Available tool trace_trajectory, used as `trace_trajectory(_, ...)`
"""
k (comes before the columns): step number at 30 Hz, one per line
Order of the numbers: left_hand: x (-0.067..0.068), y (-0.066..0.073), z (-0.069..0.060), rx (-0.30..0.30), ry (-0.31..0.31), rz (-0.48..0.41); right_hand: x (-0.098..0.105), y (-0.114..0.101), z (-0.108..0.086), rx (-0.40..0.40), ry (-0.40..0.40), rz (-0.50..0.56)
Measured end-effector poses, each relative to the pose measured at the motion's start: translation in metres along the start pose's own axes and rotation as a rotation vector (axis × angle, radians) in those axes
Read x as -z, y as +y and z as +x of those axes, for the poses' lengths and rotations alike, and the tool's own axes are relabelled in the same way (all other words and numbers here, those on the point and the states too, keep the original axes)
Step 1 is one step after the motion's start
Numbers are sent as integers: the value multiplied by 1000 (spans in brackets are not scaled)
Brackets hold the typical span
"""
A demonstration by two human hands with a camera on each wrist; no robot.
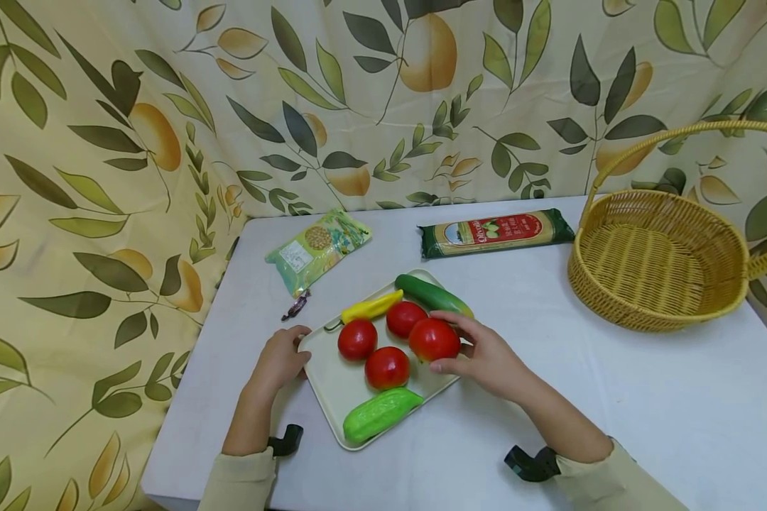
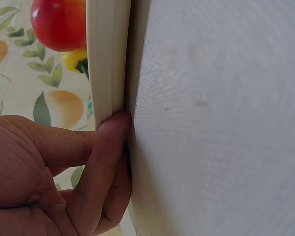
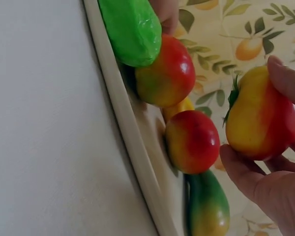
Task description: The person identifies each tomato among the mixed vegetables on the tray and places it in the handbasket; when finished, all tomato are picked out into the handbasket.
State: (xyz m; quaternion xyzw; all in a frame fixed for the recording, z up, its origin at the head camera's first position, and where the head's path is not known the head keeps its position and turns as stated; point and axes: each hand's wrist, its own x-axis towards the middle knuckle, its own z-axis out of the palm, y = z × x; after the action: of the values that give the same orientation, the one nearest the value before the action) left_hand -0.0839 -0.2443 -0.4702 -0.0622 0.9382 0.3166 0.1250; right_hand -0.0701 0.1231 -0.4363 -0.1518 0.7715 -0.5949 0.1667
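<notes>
My right hand (image 1: pixel 495 358) grips a red tomato (image 1: pixel 434 339) between thumb and fingers, over the right side of a cream tray (image 1: pixel 322 369). In the right wrist view this tomato (image 3: pixel 260 115) is raised off the tray, its yellow underside and green stem end showing. My left hand (image 1: pixel 283 358) pinches the tray's left rim (image 2: pixel 108 64). On the tray sit three more tomatoes: one at the left (image 1: pixel 358 339), one in front (image 1: pixel 387 367) and one behind (image 1: pixel 405 319). A light green bitter melon (image 1: pixel 381 414), a yellow pepper (image 1: pixel 372 306) and a dark green cucumber (image 1: pixel 433 294) lie around them.
A yellow wicker basket (image 1: pixel 661 316) with a tall handle stands at the right. Along the back lie a green packet (image 1: pixel 319 248) and a long green-and-red packet (image 1: pixel 497 233). A small dark wrapped candy (image 1: pixel 296 305) rests behind my left hand. A leaf-patterned cloth hangs behind the white table (image 1: pixel 613 411).
</notes>
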Motion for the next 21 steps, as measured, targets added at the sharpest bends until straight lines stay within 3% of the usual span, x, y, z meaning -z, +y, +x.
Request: trace_trajectory(21, 0, 0, 0, 1, 2, 2, 9, -16, 5, 22, 0, 119)
